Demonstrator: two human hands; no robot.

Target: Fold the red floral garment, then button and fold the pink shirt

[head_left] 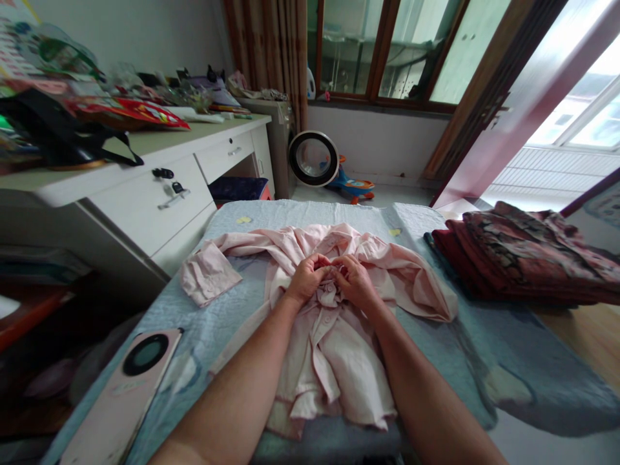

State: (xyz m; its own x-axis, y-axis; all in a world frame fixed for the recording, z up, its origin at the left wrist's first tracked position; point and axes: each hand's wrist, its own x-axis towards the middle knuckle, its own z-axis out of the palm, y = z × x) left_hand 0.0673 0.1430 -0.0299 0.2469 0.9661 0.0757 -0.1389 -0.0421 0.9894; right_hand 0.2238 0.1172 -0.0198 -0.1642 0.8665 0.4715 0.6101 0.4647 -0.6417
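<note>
Desk drawers (159,194): shut, keys hanging in one lock; I cannot see what is inside.
Bed (232,323): it carries my pink shirt (334,336), a phone (130,387) near my left forearm, and a red folded pile (523,258) well apart on the right.
Pink shirt: spread in front of me, sleeves out to both sides.
Left hand (305,279): fingers pinched on the bunched cloth near the collar.
Right hand (356,279): fingers clenched on the same bunch, touching my left.
</note>
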